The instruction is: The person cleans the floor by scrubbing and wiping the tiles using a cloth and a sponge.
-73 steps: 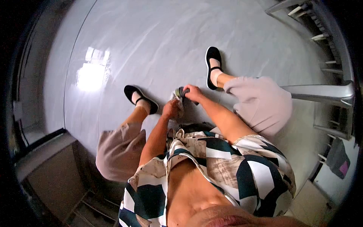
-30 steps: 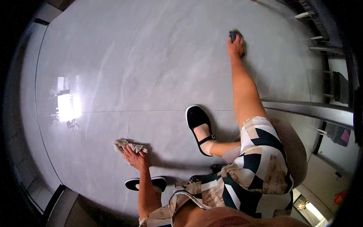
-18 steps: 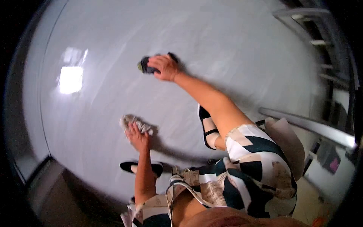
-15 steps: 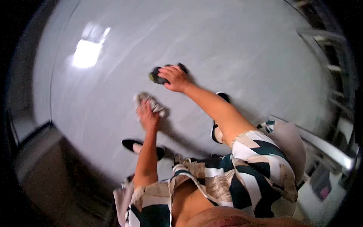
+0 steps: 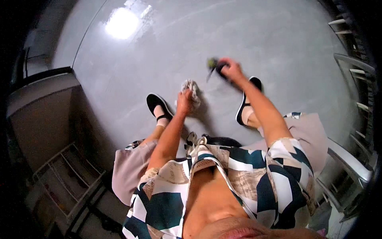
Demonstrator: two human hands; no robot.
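No readable text or labels.

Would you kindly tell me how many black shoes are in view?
2: the left shoe, beside the left hand and its pale cloth, and the right shoe, partly hidden by the right forearm.

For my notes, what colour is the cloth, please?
The cloth looks off-white in the head view.

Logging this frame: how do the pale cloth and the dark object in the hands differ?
The pale cloth is whitish-grey and crumpled; the dark object is mostly black with a greenish end. The cloth is in the left hand, the dark object in the right hand. Both are partly covered by fingers.
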